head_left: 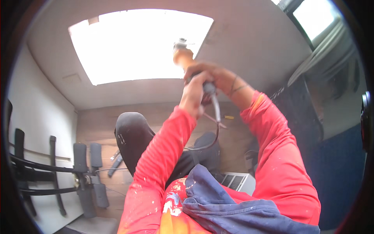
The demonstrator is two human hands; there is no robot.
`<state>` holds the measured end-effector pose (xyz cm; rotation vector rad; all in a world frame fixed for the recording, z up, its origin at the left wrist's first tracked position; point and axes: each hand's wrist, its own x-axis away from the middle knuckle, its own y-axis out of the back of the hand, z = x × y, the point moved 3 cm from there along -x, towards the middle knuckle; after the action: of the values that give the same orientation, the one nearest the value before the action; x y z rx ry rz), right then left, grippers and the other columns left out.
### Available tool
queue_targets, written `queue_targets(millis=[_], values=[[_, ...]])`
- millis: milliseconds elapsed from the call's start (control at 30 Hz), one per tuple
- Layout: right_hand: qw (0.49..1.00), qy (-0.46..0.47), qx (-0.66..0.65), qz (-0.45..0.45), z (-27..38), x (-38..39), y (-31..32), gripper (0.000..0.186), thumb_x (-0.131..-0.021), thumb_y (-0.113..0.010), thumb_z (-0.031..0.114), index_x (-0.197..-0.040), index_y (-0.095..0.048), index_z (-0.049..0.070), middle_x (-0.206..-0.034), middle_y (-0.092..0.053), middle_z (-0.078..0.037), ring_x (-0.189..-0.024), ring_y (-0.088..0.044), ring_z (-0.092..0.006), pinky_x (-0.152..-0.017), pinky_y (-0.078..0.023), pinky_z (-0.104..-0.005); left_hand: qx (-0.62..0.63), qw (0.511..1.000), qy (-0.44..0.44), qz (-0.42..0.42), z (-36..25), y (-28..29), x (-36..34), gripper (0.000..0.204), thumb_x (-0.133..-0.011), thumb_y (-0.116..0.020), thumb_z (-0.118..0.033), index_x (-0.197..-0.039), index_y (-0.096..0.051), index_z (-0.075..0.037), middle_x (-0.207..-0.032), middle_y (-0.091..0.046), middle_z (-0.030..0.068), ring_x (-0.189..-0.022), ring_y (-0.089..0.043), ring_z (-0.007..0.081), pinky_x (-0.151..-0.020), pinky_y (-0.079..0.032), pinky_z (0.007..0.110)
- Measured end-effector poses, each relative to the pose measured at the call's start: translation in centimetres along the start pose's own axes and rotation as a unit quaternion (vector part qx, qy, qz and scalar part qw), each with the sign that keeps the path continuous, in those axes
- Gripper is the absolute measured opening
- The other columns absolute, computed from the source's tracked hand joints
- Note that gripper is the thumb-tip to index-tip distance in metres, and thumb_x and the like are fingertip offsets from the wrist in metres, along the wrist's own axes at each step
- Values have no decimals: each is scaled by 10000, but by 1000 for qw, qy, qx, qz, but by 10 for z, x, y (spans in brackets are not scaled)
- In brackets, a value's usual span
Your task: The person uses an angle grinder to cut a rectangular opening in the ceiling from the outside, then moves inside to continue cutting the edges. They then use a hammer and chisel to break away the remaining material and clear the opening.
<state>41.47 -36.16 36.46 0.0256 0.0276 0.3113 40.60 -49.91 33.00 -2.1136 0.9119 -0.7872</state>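
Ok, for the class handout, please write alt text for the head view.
A left hand and right hand, in red sleeves, grip an orange-and-grey corded tool raised before a glaring white rectangle in a pale wall. Below are a dark-clad knee and wood-look floor; dark padded equipment stands at left.

Posture rpt: two-handed grip, reach fwd & up

L arm [157,152] reaches fwd, angled in twd centre. R arm [276,144] likewise, R elbow [314,203] bent & out to side. L hand [193,93] & R hand [209,71] tog., R slightly fwd of L. Fingers [192,70] of both curled in firm grip. Wrists bare; hands partly blurred. L knee [134,123] bent.
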Motion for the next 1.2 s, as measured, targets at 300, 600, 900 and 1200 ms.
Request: queue_targets(millis=[300,600,900,1200], values=[[827,-172,-458,-276,-181,97,-106,193,-877,-751,67,-1031,-662,-8,-896,-735,-136,-801,-763,-256,-775,-650,-385,-643,763,68,11,71,69,105,488,-962,-828,-385,-1190,-736,37,-949,-736,134,-774,-756,273,-742,-608,412],[717,-14,-610,-338,-217,145,-69,267,-913,-744,128,-1117,-601,31,-958,-711,-105,-836,-733,-242,-737,-636,-441,-739,515,-305,310,78,50,60,501,-855,-890,-239,-1301,-738,-67,-1270,-710,127,-1024,-748,330,-870,-627,432],[742,-20,-528,-412,-236,180,-40,154,-927,-696,173,-958,-672,25,-884,-721,-120,-772,-720,-230,-719,-622,-394,-687,455,-339,454,93,35,-6,256,-930,-850,-163,-1152,-805,-45,-1106,-778,118,-983,-768,308,-839,-645,401],[713,-14,-491,-500,-279,214,-40,252,-979,-665,246,-1019,-689,-1,-912,-718,-107,-785,-726,-224,-742,-617,-382,-579,670,-91,456,141,64,-58,374,-840,-939,-114,-1185,-811,-42,-1194,-779,107,-1036,-773,216,-895,-647,339]])
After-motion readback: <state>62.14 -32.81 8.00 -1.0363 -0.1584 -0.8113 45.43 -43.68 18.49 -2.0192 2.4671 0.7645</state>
